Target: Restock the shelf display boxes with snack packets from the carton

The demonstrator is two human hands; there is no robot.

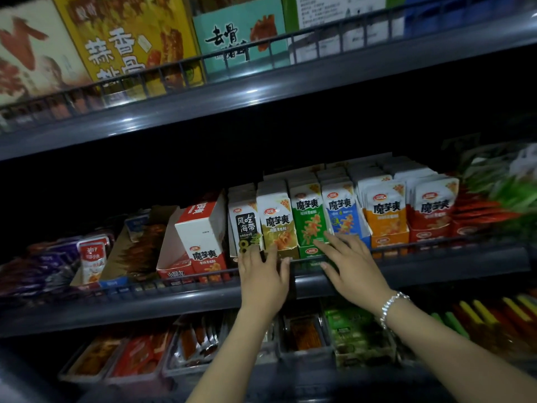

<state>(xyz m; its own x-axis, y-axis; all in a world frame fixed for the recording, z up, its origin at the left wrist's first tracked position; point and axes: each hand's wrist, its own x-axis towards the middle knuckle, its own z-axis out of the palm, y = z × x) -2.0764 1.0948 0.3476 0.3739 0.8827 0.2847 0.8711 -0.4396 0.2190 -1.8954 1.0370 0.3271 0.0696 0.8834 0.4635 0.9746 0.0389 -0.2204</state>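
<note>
Both hands (308,266) flat | touching display boxes (293,225) | middle shelf front

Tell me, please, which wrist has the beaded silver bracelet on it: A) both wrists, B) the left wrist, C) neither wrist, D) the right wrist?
D: the bracelet sits just behind the right hand at the green box, while the left hand has a bare wrist.
</note>
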